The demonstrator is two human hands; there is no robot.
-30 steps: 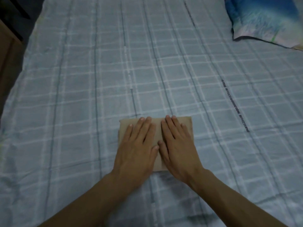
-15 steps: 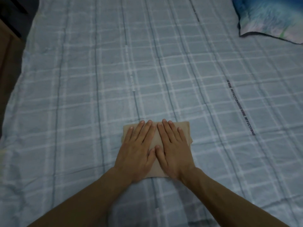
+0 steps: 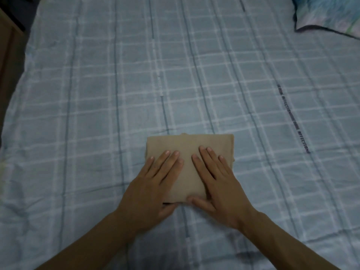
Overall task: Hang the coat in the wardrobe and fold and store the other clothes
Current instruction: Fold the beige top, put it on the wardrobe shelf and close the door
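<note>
A tan garment (image 3: pixel 187 145), folded into a small neat rectangle, lies on the blue checked bedsheet (image 3: pixel 97 94) near the front of the bed. My left hand (image 3: pixel 153 184) rests flat on its left half with straight fingers. My right hand (image 3: pixel 218 182) lies flat on its right half, thumb along the near edge. Both hands cover the garment's near part; its far strip shows. No coat or wardrobe is in view.
A blue and white pillow (image 3: pixel 331 14) sits at the bed's far right corner. A brown wooden piece of furniture (image 3: pixel 5 55) stands along the left edge of the bed, with dark floor beside it.
Both hands have slid back toward me and apart over the folded garment, uncovering its far strip. The view has shifted slightly.
</note>
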